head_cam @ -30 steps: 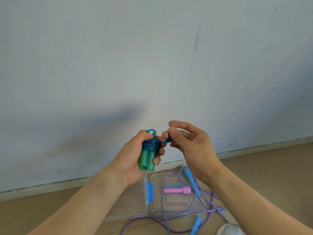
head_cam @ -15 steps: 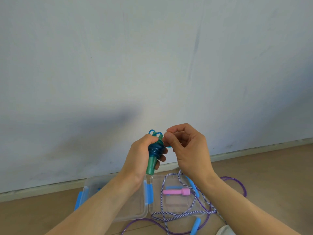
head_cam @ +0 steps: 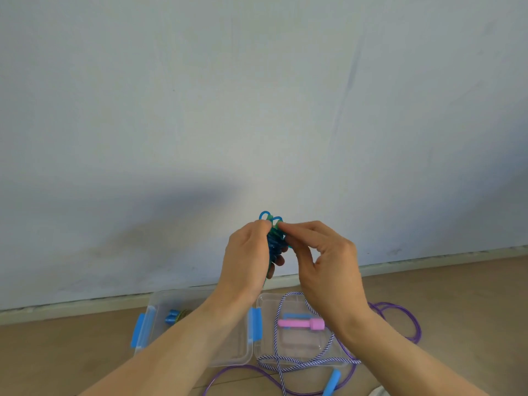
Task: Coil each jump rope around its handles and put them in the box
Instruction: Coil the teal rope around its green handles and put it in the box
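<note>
My left hand [head_cam: 248,257] grips a jump rope bundle [head_cam: 275,243]: two green handles with blue rope coiled tightly round them, blue loops sticking out on top. My right hand [head_cam: 321,258] pinches the rope end at the top of the bundle with thumb and forefinger. Both hands are raised in front of the wall. Below on the floor stands the clear plastic box [head_cam: 228,350] with blue latches; a coiled rope with blue handles [head_cam: 175,315] lies in its back left corner.
The box's clear lid [head_cam: 300,342] lies to the right with a pink handle [head_cam: 301,323] on it. A blue-white braided rope [head_cam: 275,332] and a purple rope [head_cam: 411,324] sprawl loose over the lid and the wooden floor. A blue handle [head_cam: 331,382] lies near the bottom edge.
Both hands rose slightly. My right hand carried the rope end from the bundle's side up to its top and now pinches it there. The view shifted, showing more of the box.
</note>
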